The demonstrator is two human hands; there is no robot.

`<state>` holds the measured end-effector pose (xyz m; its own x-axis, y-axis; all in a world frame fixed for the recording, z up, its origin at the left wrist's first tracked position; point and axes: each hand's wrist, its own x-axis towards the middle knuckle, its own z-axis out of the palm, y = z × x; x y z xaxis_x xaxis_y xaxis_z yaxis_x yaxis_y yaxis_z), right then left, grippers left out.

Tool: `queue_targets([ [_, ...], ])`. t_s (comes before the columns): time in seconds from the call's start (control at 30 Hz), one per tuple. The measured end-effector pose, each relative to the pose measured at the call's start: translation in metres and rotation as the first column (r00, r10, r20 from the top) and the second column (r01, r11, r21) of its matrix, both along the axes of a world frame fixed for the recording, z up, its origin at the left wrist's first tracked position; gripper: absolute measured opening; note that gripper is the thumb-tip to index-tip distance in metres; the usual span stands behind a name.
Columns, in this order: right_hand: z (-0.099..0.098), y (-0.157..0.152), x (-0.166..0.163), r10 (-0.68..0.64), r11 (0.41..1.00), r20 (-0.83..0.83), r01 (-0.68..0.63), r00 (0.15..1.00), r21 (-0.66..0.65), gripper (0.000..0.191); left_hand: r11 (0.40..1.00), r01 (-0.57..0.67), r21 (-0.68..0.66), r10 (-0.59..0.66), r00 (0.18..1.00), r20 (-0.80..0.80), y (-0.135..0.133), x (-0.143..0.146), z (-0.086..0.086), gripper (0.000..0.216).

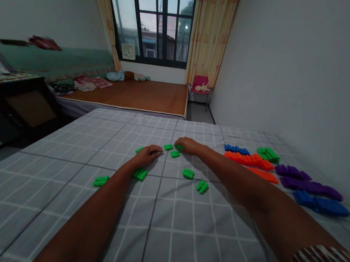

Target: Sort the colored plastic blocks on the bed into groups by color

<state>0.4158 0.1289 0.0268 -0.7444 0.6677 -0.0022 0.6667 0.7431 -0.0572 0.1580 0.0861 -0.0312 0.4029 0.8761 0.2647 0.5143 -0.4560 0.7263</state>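
Observation:
My right hand (187, 145) reaches to the far middle of the bed-like surface, its fingers bent down over a small green plastic piece (179, 147). Two similar green pieces, one at the left (168, 147) and one nearer me (175, 154), lie beside it. My left hand (148, 155) rests on the checked cloth with its fingers stretched toward the right, holding nothing I can make out. Behind that hand a green piece (139, 149) shows in part, and another green piece (139, 174) sits by the wrist, partly covered by the forearm.
More green pieces lie at the left (101, 181) and right of centre (188, 174). To the right are rows of blue (237, 150), orange (248, 160), purple (312, 187) and green pieces (267, 155). Beyond the checked cloth (116, 235) stand a bed (153, 96) and a pink chair (200, 83).

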Motion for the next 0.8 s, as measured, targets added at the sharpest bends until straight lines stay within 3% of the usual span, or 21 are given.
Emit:
queue_targets([
  [0.17, 0.018, -0.017, 0.057, -0.103, 0.995, -0.032, 0.102, 0.994, -0.015, 0.032, 1.000, -0.011, -0.001, 0.011, 1.000, -0.028, 0.000, 0.000, 0.004, 0.037],
  [0.3, 0.038, -0.038, 0.123, -0.198, 0.972, -0.090, 0.183, 0.976, -0.148, 0.034, 1.000, -0.014, -0.010, 0.013, 0.997, -0.079, 0.000, -0.001, 0.009, 0.046],
  [0.43, 0.055, -0.049, 0.197, -0.338, 0.937, -0.165, 0.314, 0.926, -0.155, 0.035, 1.000, -0.001, 0.019, 0.004, 0.991, -0.134, 0.005, -0.006, 0.009, 0.052],
  [0.53, 0.061, -0.047, 0.263, -0.520, 0.854, -0.190, 0.505, 0.833, -0.124, 0.037, 0.999, -0.005, 0.048, 0.013, 0.986, -0.168, 0.009, -0.010, 0.007, 0.055],
  [0.63, 0.056, -0.041, 0.324, -0.683, 0.726, -0.155, 0.687, 0.714, -0.030, 0.040, 0.997, -0.011, 0.070, 0.026, 0.977, -0.210, 0.012, -0.014, 0.003, 0.055],
  [0.73, 0.044, -0.032, 0.361, -0.777, 0.626, -0.067, 0.780, 0.625, 0.018, 0.044, 0.997, -0.012, 0.077, 0.030, 0.971, -0.237, 0.014, -0.017, 0.000, 0.053],
  [0.8, 0.035, -0.027, 0.369, -0.794, 0.607, -0.005, 0.794, 0.607, 0.015, 0.048, 0.997, -0.011, 0.075, 0.029, 0.971, -0.238, 0.014, -0.017, -0.001, 0.054],
])
